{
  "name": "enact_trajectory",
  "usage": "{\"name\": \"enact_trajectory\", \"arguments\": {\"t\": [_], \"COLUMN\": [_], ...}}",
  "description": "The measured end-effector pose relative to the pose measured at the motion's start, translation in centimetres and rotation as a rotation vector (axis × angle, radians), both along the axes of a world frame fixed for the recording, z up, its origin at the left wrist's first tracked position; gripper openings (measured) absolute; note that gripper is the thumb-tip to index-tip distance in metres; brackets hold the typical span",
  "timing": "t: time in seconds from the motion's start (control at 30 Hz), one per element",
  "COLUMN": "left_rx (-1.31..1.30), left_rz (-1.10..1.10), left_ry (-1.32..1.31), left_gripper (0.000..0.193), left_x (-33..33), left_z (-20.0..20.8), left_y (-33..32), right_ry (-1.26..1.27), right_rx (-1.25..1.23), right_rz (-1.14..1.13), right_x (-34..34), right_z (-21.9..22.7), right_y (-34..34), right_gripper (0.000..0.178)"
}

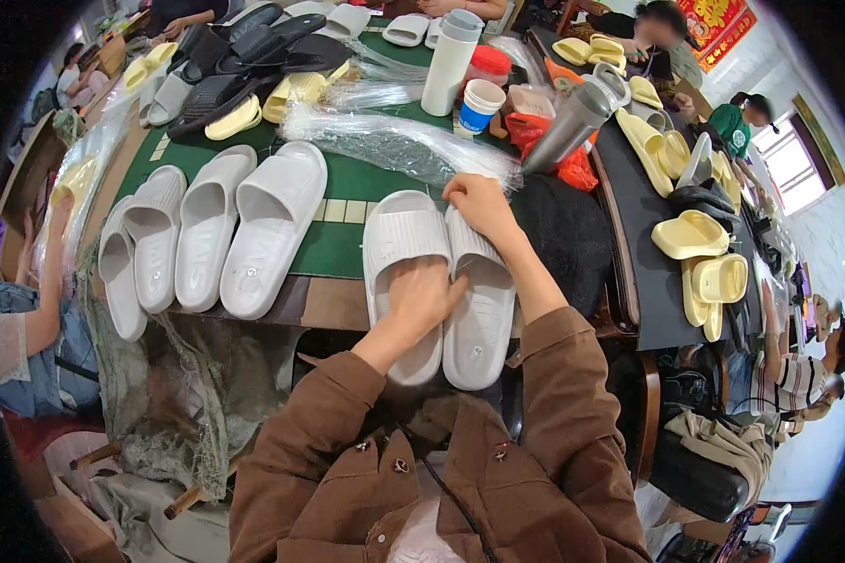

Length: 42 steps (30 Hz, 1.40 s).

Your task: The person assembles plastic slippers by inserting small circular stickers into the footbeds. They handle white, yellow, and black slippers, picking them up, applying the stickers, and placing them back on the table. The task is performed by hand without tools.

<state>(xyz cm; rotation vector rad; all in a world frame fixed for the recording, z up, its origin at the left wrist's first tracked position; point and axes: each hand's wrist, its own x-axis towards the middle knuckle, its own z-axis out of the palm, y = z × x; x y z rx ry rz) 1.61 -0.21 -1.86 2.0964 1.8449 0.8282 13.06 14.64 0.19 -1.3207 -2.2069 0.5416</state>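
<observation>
In front of me, a pair of light grey slide slippers stands side by side at the table's near edge, heels toward me. My left hand (pixel 418 296) reaches under the strap of the left slipper (pixel 406 228), which hides its fingers; its thumb lies across to the opening of the right slipper (pixel 479 324). Closed over the toe end of that right slipper is my right hand (pixel 482 205), its fingertips bent down at the inner edge. Several more grey slippers (pixel 274 225) lie in a row to the left, overlapping one another.
Clear plastic bags (pixel 394 141) and thin strands spread beyond the pair. A white bottle (pixel 453 61), a paper cup (pixel 481 106) and a steel tumbler (pixel 573 122) stand at the back right. Black slippers (pixel 253 56) are heaped back left; yellow ones (pixel 690 235) line the right-hand table. Other people sit around.
</observation>
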Motion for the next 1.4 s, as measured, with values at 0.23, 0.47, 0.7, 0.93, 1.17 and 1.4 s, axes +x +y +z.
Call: {"name": "enact_trajectory", "arguments": {"t": [0.23,0.47,0.7,0.93,1.17,1.4], "left_rx": [-0.035,-0.054,-0.072,-0.183,0.252,0.307], "left_rz": [-0.023,0.001,0.003,-0.067,-0.117,-0.032], "left_ry": [-0.066,-0.069,-0.089,-0.072,0.077,-0.137], "left_gripper": [0.044,0.044,0.045,0.057,0.04,0.02], "left_x": [-0.2,0.0,-0.1,-0.3,-1.2,-4.3], "left_z": [0.8,0.9,0.9,2.4,4.9,8.1], "left_y": [-0.1,-0.1,-0.1,-0.8,-4.6,2.9], "right_ry": [0.021,0.095,-0.149,-0.135,0.012,0.407], "right_rx": [-0.079,0.066,0.043,0.063,0.175,0.111], "right_rz": [0.001,-0.027,-0.201,-0.121,-0.118,-0.13], "right_x": [-1.6,-1.1,0.6,0.9,1.2,-0.6], "right_z": [1.1,1.7,2.2,0.7,-0.2,2.7], "right_y": [-0.3,-0.9,-2.2,-0.9,-0.6,-1.3], "right_gripper": [0.023,0.019,0.014,0.014,0.013,0.016]}}
